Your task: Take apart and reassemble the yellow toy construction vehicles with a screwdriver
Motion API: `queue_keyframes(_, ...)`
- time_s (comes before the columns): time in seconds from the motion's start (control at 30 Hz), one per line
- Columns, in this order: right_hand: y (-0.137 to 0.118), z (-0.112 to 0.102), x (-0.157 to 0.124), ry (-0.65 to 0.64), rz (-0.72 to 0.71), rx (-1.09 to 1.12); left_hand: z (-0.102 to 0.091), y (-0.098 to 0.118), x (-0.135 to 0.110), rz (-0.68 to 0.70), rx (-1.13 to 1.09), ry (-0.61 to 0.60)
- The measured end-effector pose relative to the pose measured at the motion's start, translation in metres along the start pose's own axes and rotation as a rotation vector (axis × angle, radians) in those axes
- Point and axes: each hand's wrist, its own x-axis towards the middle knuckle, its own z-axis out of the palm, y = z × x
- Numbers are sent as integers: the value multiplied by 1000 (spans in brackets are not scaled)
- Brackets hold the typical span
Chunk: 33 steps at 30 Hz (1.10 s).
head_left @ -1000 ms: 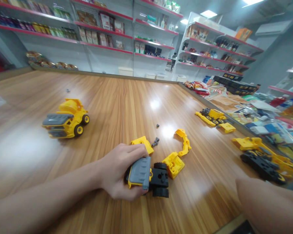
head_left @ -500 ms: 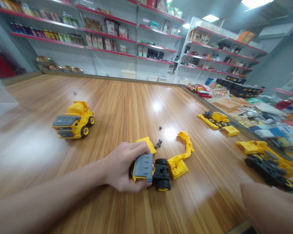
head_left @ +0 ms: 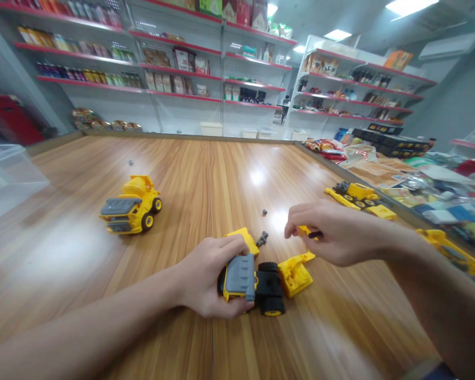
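My left hand (head_left: 209,277) is closed around a partly built yellow, grey and black toy truck (head_left: 253,285) lying on the wooden table (head_left: 206,174). My right hand (head_left: 332,232) hovers just above and to the right of it, fingers curled in a pinch on something small and dark that I cannot make out. A yellow bucket piece (head_left: 295,274) lies right of the truck, under that hand. A yellow cab piece (head_left: 243,237) and a small grey screw part (head_left: 262,239) sit behind the truck.
A finished yellow toy mixer truck (head_left: 131,207) stands at the left. More yellow toy parts (head_left: 358,196) lie at the right edge, another (head_left: 457,253) farther right. A clear plastic bin (head_left: 8,177) is at far left. Shop shelves line the back.
My right hand has come in from the lower right to above the bucket piece, fingers pinched. The left hand still holds the truck. The view shifted slightly left.
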Motion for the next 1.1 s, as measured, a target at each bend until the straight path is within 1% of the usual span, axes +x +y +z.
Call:
queue_keyframes(0.13, 4, 18, -5, -175, 62, 10, -1, -1, 0, -22, 24, 10)
queue_keyframes(0.23, 3, 30, -5, -203, 105, 14, -2, -2, -1, -36, 33, 31)
queue_keyframes(0.3, 1, 35, -3, -202, 79, 32, -2, -2, -1, -40, 31, 42)
queue_keyframes(0.4, -1, 37, -2, -176, 59, 33, -2, -2, -2, -45, 40, 52)
queue_keyframes(0.53, 1, 34, -4, -143, 133, -8, -2, -1, -2, -53, 60, 79)
queue_keyframes(0.6, 2, 31, -5, -121, 143, 2, -2, -1, -2, -51, 68, 87)
queue_keyframes(0.7, 1, 29, -4, -71, 104, 83, -2, -1, -1, -55, 80, 91)
queue_keyframes(0.8, -8, 31, 0, -10, 50, 164, -1, -2, 0, -45, 80, 90)
queue_keyframes(0.93, -20, 40, 6, 46, 16, 169, -1, -1, 1, -25, 83, 85)
queue_keyframes(1.03, -22, 48, 8, 82, -17, 165, -2, 2, 1, -27, 117, 83)
queue_keyframes(1.1, -20, 51, 9, 92, -39, 170, -2, 5, 1, -34, 189, 84)
